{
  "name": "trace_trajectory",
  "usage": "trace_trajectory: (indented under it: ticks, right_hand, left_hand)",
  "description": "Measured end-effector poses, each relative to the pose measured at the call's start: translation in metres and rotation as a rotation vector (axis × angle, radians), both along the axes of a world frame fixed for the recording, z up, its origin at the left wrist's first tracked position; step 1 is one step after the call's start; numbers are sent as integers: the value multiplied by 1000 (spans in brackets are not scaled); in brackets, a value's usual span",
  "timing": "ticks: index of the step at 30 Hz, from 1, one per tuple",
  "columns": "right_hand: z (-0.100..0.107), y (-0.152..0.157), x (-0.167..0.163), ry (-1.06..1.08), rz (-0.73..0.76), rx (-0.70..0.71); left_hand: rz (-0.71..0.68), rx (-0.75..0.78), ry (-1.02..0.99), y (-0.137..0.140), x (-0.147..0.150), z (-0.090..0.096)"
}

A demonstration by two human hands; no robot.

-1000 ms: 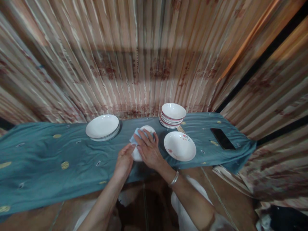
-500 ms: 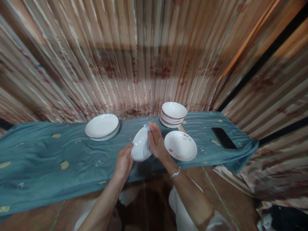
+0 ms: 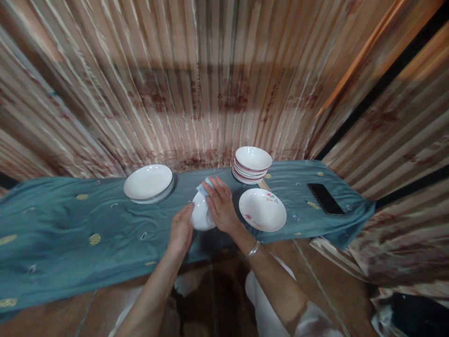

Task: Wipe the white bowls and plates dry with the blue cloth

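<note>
My left hand [image 3: 181,228] grips the left edge of a white plate [image 3: 200,216], which is tilted above the table's front part. Against the plate's upper right side, my right hand [image 3: 221,206] presses a light blue cloth [image 3: 205,186], its fingers closed over it. Part of the plate is hidden behind that hand. Just right of it lies a white plate with a red floral pattern [image 3: 263,210]. Behind, a stack of white bowls with red bands [image 3: 253,159] stands upright. To the left is a stack of plain white plates [image 3: 148,183].
A blue-green patterned cloth [image 3: 115,238] covers the long narrow table. A black phone [image 3: 325,198] lies toward its right end. Pleated curtains [image 3: 210,93] hang close behind and at the sides. Dark fabric [image 3: 417,318] is at the lower right.
My right hand and the blue cloth have shifted slightly left across the held plate. The plate is turned at a different angle, with less of it showing. My left hand keeps its hold.
</note>
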State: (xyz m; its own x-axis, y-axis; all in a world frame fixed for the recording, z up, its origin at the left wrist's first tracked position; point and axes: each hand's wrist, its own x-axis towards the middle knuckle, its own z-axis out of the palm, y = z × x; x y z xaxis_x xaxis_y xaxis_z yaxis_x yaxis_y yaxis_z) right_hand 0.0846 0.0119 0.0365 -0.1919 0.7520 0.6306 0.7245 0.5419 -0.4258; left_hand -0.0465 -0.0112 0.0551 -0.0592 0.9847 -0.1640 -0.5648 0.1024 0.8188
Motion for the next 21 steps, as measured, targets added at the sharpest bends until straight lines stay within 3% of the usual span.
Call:
trace_trajectory:
  ticks: [6, 12, 16, 21]
  right_hand:
    - [-23, 27, 13, 222, -61, -98]
    - [-66, 46, 12, 393, -92, -216]
    - [-90, 42, 2, 461, -142, -282]
    - [-107, 24, -15, 416, -192, -307]
  left_hand:
    - [112, -53, -25, 10, -8, -10]
    - [160, -168, -102, 22, -25, -30]
    - [198, -295, -225, 29, -31, -35]
    - [202, -383, -335, 34, -36, -40]
